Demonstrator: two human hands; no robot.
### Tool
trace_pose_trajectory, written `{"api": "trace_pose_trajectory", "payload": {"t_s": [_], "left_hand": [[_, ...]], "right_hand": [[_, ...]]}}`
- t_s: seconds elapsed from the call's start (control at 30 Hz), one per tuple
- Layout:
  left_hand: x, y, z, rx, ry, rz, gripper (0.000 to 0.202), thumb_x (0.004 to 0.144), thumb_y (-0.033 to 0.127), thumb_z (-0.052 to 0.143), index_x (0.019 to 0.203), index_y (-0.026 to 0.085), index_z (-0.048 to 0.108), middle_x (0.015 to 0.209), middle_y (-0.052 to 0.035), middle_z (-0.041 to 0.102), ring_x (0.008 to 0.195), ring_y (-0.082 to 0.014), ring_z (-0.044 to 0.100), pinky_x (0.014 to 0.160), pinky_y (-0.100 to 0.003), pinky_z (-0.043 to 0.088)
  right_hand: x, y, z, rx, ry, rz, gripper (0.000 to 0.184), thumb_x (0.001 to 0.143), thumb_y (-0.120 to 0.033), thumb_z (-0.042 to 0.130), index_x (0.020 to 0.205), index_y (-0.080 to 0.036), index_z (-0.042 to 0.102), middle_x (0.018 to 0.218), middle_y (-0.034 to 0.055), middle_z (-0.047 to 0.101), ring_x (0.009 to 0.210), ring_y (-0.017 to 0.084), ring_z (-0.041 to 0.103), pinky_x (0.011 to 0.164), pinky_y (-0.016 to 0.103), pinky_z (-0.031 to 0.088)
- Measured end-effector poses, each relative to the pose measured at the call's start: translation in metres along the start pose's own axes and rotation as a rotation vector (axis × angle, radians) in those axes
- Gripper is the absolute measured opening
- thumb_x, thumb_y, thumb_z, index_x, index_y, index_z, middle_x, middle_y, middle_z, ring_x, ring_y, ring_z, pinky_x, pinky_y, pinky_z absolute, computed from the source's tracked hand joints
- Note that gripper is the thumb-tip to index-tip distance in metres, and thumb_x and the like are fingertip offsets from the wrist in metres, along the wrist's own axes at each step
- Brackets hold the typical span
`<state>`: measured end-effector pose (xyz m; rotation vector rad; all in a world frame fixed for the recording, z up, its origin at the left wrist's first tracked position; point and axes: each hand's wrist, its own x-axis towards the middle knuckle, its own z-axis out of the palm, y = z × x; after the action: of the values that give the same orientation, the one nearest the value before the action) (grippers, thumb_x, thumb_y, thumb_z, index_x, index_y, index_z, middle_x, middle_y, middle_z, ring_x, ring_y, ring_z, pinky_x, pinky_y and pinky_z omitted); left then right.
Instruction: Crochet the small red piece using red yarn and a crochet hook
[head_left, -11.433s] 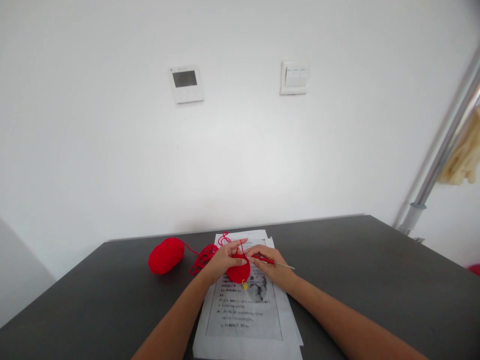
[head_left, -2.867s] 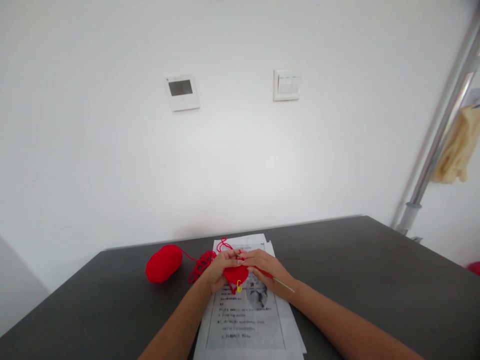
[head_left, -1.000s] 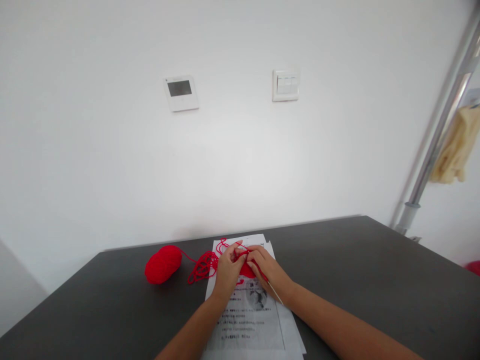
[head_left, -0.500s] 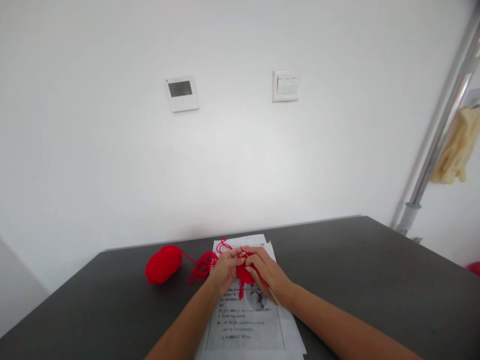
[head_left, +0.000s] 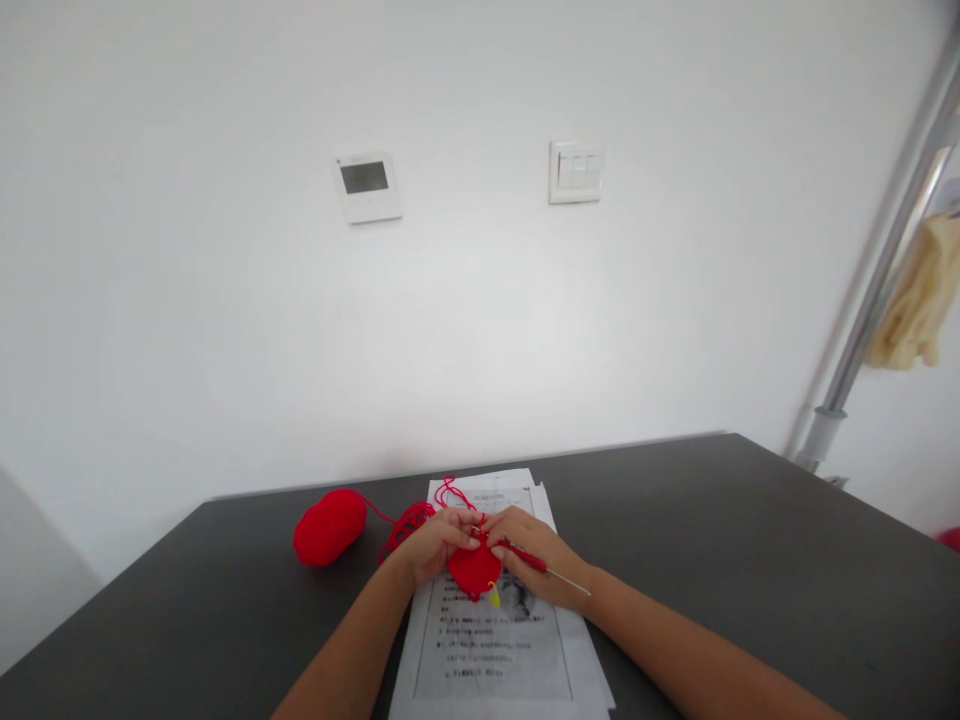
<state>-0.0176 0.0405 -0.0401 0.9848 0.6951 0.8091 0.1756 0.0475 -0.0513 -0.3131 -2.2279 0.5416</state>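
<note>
My left hand (head_left: pixel 433 545) pinches the top edge of a small round red crochet piece (head_left: pixel 474 571), and a yellow stitch marker (head_left: pixel 493 597) hangs from its lower edge. My right hand (head_left: pixel 534 562) grips a crochet hook (head_left: pixel 556 574) with a red handle; its metal shaft sticks out to the right past my wrist. Both hands hover over printed paper sheets (head_left: pixel 501 640). A red yarn ball (head_left: pixel 330 526) lies to the left, and loose loops of red yarn (head_left: pixel 406 522) run from it to the hands.
A dark grey table (head_left: pixel 712 540) stands against a white wall with a small display panel (head_left: pixel 367 186) and a light switch (head_left: pixel 576 171). A metal pole (head_left: pixel 870 300) with a pale cloth (head_left: pixel 919 300) hanging on it stands at the right.
The crochet piece has turned back so its round face and yellow marker hang below my hands. The hook's shaft now points further out to the right.
</note>
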Motion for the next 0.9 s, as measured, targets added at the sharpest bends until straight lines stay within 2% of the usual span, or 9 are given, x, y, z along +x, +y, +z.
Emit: {"api": "trace_pose_trajectory", "payload": {"t_s": [0.13,0.4,0.63,0.9], "left_hand": [[0.002,-0.003,-0.005,-0.023,0.003,0.004,0.036,0.054,0.005,0.061,0.089,0.009,0.069,0.07,-0.0075,0.068,0.061,-0.0146,0.062,0.06,-0.022,0.042],[0.004,-0.006,-0.007,-0.056,-0.021,0.057,0.036,0.055,0.005,0.056,0.089,0.008,0.069,0.076,-0.0084,0.069,0.066,-0.0141,0.062,0.065,-0.022,0.042],[0.002,-0.005,0.001,-0.012,0.038,0.071,0.034,0.059,0.012,0.067,0.093,0.01,0.069,0.077,-0.0086,0.069,0.068,-0.0154,0.063,0.067,-0.023,0.044],[0.002,-0.003,0.002,0.01,0.077,0.052,0.039,0.056,0.011,0.074,0.094,0.011,0.069,0.076,-0.0081,0.069,0.069,-0.0157,0.063,0.067,-0.023,0.043]], "right_hand": [[0.002,0.001,0.0,-0.031,0.062,-0.02,0.017,0.089,-0.019,0.046,0.1,-0.02,0.058,0.109,0.0089,0.06,0.102,0.017,0.054,0.089,0.033,0.046],[0.007,-0.002,-0.003,0.018,0.065,-0.06,0.018,0.089,-0.019,0.046,0.101,-0.019,0.06,0.103,0.0081,0.066,0.101,0.017,0.057,0.089,0.034,0.047],[0.008,-0.001,-0.003,0.023,0.042,-0.063,0.019,0.09,-0.02,0.045,0.102,-0.02,0.059,0.101,0.0069,0.067,0.101,0.017,0.058,0.091,0.036,0.046],[0.007,0.0,-0.002,0.001,0.048,-0.115,0.018,0.09,-0.02,0.045,0.105,-0.021,0.057,0.103,0.0075,0.066,0.105,0.017,0.056,0.092,0.036,0.044]]}}
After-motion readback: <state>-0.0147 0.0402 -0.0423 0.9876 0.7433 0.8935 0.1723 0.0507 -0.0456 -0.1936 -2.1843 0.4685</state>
